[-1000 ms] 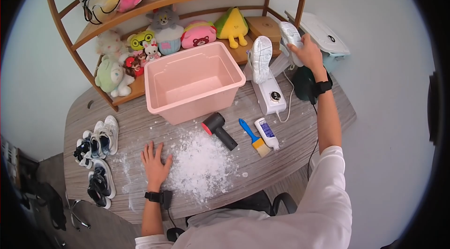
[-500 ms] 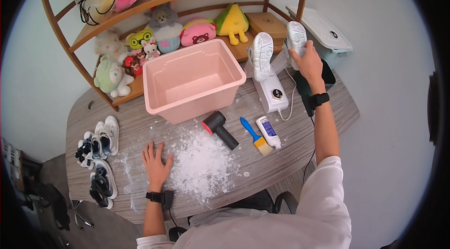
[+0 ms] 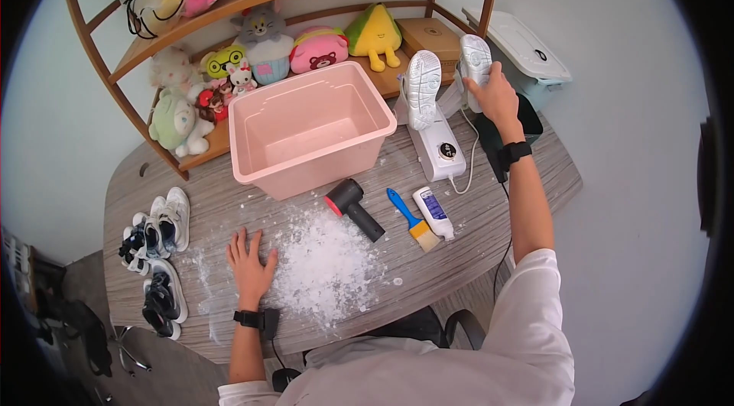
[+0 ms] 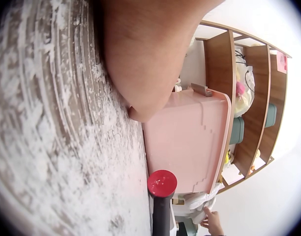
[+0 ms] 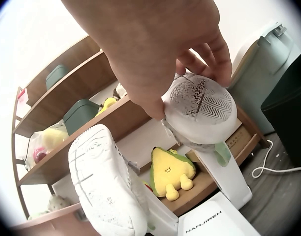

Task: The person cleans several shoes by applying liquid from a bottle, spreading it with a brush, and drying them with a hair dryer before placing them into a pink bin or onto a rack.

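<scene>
In the head view my right hand grips a white shoe by its heel end, sole facing me. In the right wrist view, the thumb and fingers are around that shoe, which sits over one arm of a white shoe dryer. Its mate, another white shoe, stands sole outward on the dryer's other arm. My left hand rests palm down on the table, fingers spread, beside a patch of white powder.
A pink bin stands mid-table before a wooden shelf of plush toys. Near the powder lie a black hair dryer, a blue-handled brush and a white bottle. Several small shoes line the left edge; a dark green bin stands right.
The shoe in my right hand has turned more upright over the dryer arm, and the hand has shifted slightly with it. My left hand has stayed on the table.
</scene>
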Demonstrator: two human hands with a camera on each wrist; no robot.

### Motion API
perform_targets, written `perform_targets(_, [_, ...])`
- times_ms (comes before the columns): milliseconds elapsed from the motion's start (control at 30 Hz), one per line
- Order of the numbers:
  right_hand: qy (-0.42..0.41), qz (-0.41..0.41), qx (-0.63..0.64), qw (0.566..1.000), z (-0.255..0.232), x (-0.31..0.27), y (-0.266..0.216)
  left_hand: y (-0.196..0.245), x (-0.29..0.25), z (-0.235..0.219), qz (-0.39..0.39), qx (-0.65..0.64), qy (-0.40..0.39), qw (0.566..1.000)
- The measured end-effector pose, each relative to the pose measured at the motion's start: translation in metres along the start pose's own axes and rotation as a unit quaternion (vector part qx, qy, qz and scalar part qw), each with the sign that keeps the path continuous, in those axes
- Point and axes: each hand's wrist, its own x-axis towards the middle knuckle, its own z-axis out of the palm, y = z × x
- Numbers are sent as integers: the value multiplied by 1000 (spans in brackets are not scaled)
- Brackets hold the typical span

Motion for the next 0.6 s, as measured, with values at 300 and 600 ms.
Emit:
perform_targets(300, [34,12,21,999,14,-12,1,-3,-1,3,0,-5,-1,1000])
perform_targets(600, [18,-33,-9,999,28,-7,18,-5,-1,4,-9,-21,-12,1000])
